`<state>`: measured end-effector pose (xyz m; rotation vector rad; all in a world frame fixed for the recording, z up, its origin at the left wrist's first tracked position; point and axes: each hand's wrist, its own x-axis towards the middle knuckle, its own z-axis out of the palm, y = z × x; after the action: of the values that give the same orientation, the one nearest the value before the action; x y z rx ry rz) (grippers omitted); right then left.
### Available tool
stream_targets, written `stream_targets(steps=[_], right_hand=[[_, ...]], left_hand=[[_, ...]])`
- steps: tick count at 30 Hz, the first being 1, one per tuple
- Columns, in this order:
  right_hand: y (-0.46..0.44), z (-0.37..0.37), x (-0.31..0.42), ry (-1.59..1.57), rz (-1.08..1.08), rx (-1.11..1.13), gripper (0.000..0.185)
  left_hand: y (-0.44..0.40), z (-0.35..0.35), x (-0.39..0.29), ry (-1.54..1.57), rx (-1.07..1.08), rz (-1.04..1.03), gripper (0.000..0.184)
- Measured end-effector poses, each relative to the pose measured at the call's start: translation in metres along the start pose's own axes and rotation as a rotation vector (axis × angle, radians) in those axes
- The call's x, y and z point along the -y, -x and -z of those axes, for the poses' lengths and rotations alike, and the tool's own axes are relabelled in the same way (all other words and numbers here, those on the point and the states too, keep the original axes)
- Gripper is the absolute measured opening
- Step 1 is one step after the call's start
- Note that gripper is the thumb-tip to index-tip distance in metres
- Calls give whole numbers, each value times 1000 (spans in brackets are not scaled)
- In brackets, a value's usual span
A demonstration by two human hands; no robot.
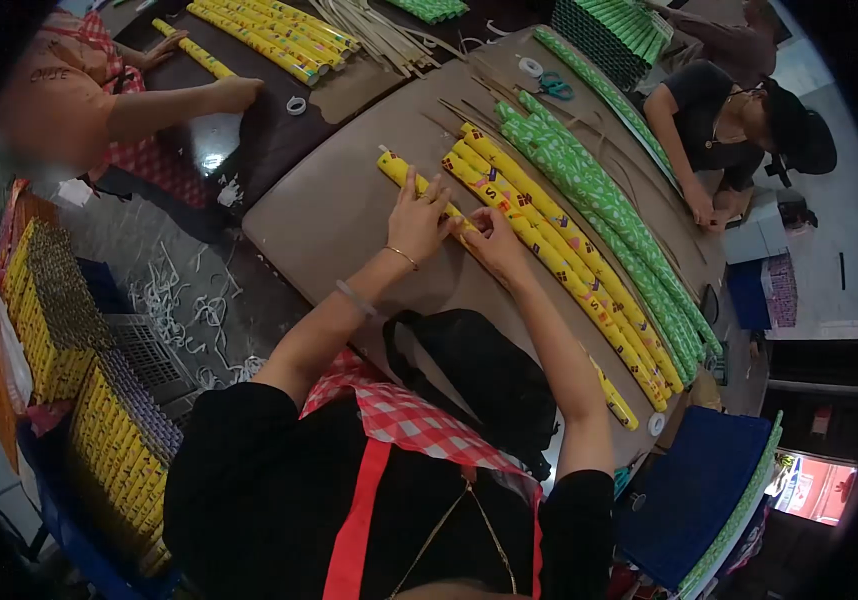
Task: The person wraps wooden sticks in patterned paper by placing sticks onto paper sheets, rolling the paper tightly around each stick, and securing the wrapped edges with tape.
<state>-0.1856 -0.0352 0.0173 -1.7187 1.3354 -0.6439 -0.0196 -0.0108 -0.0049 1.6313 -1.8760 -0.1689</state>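
Observation:
A slim roll of yellow printed wrapping paper (393,165) lies slantwise on the brown table before me. My left hand (419,217) is curled over it near its far end, fingers pressing on the paper. Close by, my right hand (492,243) pinches the same roll with thumb and fingers. The stretch under my hands is hidden, and the near end (617,405) shows beyond my right forearm. Right beside it lie several thicker yellow rolls (559,255), with green patterned rolls (599,200) past them.
Scissors (555,86) and white tape rolls (530,67) (656,424) lie on the table (299,215). A black bag (479,365) sits at its near edge. Co-workers work at left (79,110) and right (719,130). Stacked yellow rolls (114,430) stand at lower left.

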Motion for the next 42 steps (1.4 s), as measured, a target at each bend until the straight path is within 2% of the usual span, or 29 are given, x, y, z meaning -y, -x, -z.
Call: stream_targets(steps=[4,7,9,12,13,15,16,18,19,21,23,25,26,27,28,29,30,32,33,35,37,39,40,42], right_hand=[[9,8,8,-43,7,48,41],[22,26,12,-29,-76,98,48],[43,45,2,78,136,35,54],[97,78,10,206,29,19,59],[115,86,1,217,8,-19,56],[152,105,-12,267,-52,-127,51],[171,114,-16,305,-92,-199,49],[208,125,-32,103,-228,-424,46],[225,129,-42,70,-210,-514,46],[260,136,-38,250,-342,-590,45],[292,139,-65,317,-357,-613,43],[305,134,-68,477,-360,-605,42],[308,131,-67,447,-306,-598,41],[311,129,-78,550,-281,-583,42],[312,129,-86,652,-248,-565,42],[312,128,-94,613,-203,-583,42],[311,127,-97,608,-223,-593,42],[309,126,-101,548,-213,-622,40],[306,125,-100,535,-229,-627,40],[304,124,-98,526,-250,-647,40],[303,126,-98,539,-233,-630,40],[304,126,-101,514,-228,-632,40],[304,126,-101,508,-230,-635,40],[304,124,-97,448,-247,-657,39]], left_hand=[[-2,0,-2,-18,17,15,45],[-6,8,-6,-101,92,26,42],[-6,13,-6,-132,204,50,43],[-2,11,1,-52,133,6,43],[-1,10,4,-49,141,3,43],[2,8,12,202,-64,10,49],[5,12,12,215,-203,-27,52],[8,14,16,298,-199,6,51],[8,15,17,374,-210,47,51],[8,18,23,364,-138,20,50],[4,22,25,347,-74,-17,49],[-1,28,25,267,-106,-22,48],[-3,28,26,349,-109,18,47],[-5,33,25,332,-106,12,47],[-7,39,21,416,-104,225,46],[-9,46,22,499,-107,440,45],[-6,36,37,480,-117,441,45],[3,5,74,752,-526,411,42],[6,13,70,740,-540,407,42],[21,28,36,539,-294,413,39],[27,39,8,361,-157,183,38],[28,22,1,384,-164,-81,40],[26,20,-4,379,-174,-80,40],[21,19,-10,86,9,-202,43]])
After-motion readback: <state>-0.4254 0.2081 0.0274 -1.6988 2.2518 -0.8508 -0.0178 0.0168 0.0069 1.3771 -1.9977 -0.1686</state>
